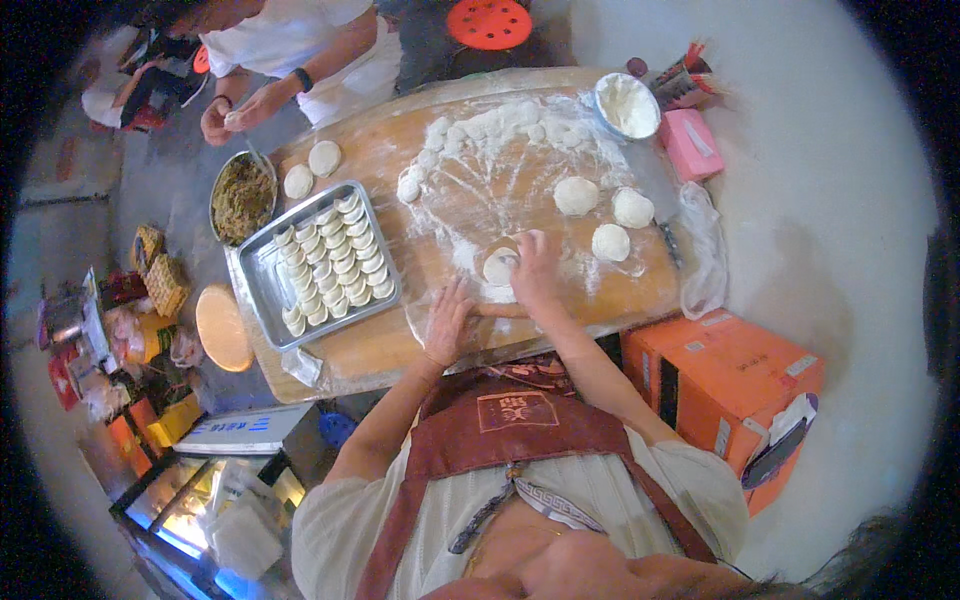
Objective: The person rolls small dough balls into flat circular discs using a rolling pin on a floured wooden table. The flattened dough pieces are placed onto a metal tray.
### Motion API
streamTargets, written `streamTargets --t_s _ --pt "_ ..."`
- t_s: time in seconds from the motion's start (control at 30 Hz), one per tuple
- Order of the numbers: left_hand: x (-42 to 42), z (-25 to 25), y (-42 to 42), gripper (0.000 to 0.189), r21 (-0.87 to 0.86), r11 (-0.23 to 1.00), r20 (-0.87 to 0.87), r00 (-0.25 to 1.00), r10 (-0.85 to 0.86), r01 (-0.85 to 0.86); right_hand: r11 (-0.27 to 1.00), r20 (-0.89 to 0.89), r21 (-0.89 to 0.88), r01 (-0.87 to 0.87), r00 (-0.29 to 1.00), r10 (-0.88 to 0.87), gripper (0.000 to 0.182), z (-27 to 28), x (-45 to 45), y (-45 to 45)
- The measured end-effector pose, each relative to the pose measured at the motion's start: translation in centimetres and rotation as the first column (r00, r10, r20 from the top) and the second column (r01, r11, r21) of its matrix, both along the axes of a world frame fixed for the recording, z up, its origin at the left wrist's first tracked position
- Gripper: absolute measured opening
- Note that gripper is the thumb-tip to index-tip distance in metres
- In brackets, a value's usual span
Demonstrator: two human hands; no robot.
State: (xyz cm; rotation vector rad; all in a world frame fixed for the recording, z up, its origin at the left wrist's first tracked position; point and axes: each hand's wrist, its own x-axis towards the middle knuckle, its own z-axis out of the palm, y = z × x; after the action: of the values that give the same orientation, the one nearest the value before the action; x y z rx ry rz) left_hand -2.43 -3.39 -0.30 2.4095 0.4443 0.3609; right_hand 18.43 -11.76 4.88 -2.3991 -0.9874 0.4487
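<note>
My right hand (535, 266) bends its fingers over the right edge of a round dough wrapper (498, 268) on the floured wooden board (480, 217). Just nearer to me lies a wooden rolling pin (501, 309), its right end hidden by my right wrist. My left hand (450, 311) lies at the pin's left end, fingers stretched forward; whether it grips the pin is hidden. Right of my hands are flat dough rounds (576, 196). Beyond them, small floured dough pieces (495, 131) form an arc in loose flour.
A metal tray (262, 259) of crescent dumplings (341, 262) stands left, beside a bowl of filling (244, 202) and two wrappers (324, 159). Across the table, a person's hands (244, 116) work near the bowl. A flour bowl (628, 106), pink tissue pack (690, 144) and orange box (727, 382) are right.
</note>
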Motion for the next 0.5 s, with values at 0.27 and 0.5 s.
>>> streamTargets --t_s 0.27,0.5 --pt "0.2 -0.3 -0.3 0.034 -0.042 0.999 0.038 0.999 0.031 -0.029 0.818 -0.161 0.373 0.437 0.899 -0.407 0.019 -2.1 5.6 -6.8" --pt "0.4 0.1 -0.3 0.040 0.008 1.000 0.006 1.000 0.015 -0.015 0.768 -0.088 0.244 0.592 0.802 -0.590 0.030 -0.1 13.4 -12.0"
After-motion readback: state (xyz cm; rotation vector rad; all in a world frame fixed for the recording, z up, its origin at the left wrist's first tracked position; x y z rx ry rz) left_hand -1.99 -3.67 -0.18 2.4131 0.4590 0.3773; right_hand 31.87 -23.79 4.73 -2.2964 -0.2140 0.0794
